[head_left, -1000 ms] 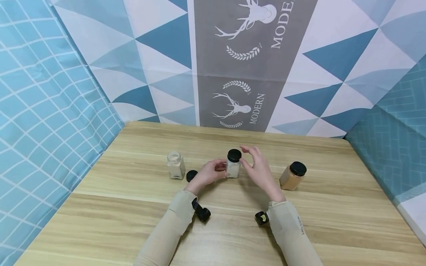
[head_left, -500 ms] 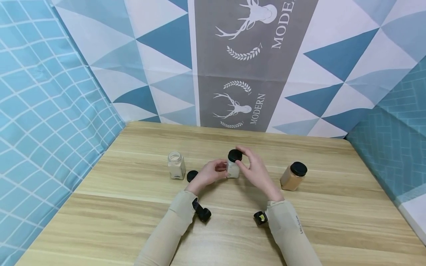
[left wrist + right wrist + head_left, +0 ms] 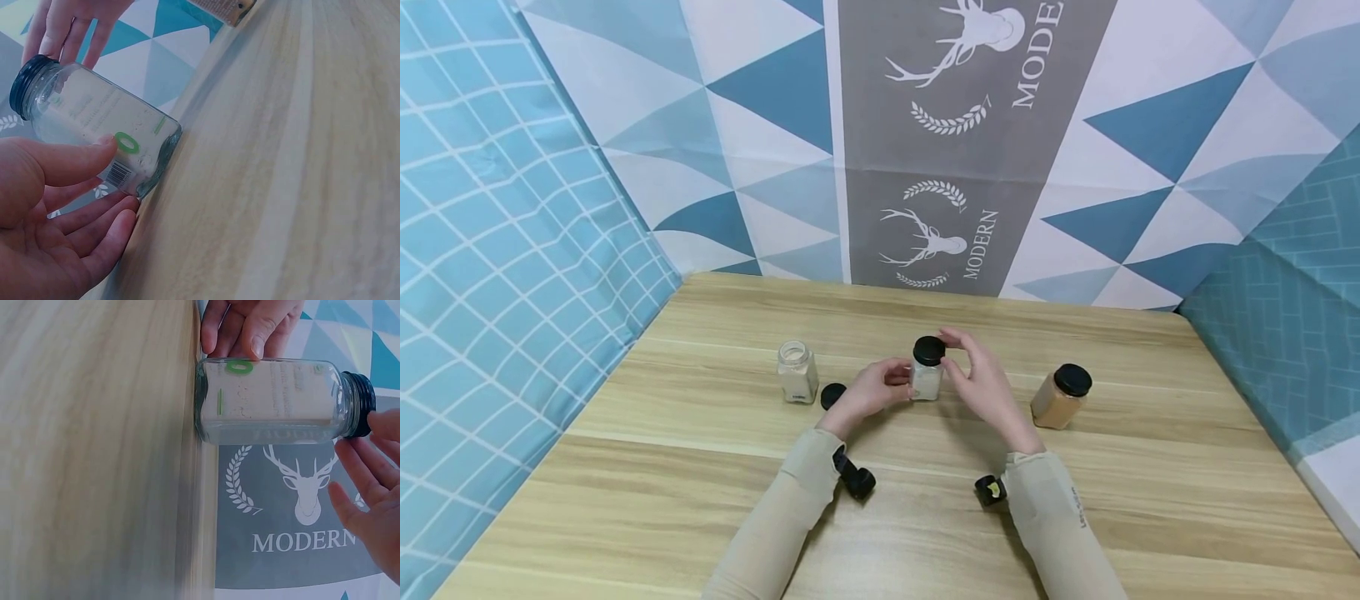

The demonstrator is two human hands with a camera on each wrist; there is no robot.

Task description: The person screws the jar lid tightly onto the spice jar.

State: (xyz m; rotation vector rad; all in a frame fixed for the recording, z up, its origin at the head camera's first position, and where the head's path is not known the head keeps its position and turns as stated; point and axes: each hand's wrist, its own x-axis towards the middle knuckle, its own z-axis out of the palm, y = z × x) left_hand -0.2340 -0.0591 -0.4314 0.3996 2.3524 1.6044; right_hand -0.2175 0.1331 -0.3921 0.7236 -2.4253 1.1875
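Observation:
A clear glass jar [image 3: 927, 382] of white contents stands upright on the table, its black lid [image 3: 929, 351] on top. My left hand [image 3: 874, 390] holds the jar's body from the left, thumb on the label and fingers on the far side, as the left wrist view shows. My right hand [image 3: 985, 385] is at the lid from the right, thumb and fingertips at its edge in the right wrist view [image 3: 369, 481]. To the left stands an uncapped jar [image 3: 797, 382] of pale contents. A loose black lid [image 3: 832, 396] lies beside it, partly behind my left hand.
A black-capped jar [image 3: 1058, 400] with orange-brown contents stands to the right of my right hand. The wooden table [image 3: 910, 517] runs back to a patterned wall covering [image 3: 925, 150]. Blue tiled cloth [image 3: 512, 217] borders the left side.
My right hand closed further over the lid half a second ago and has now drawn back to the right, its fingers spread wider. My left hand and the jars have stayed put.

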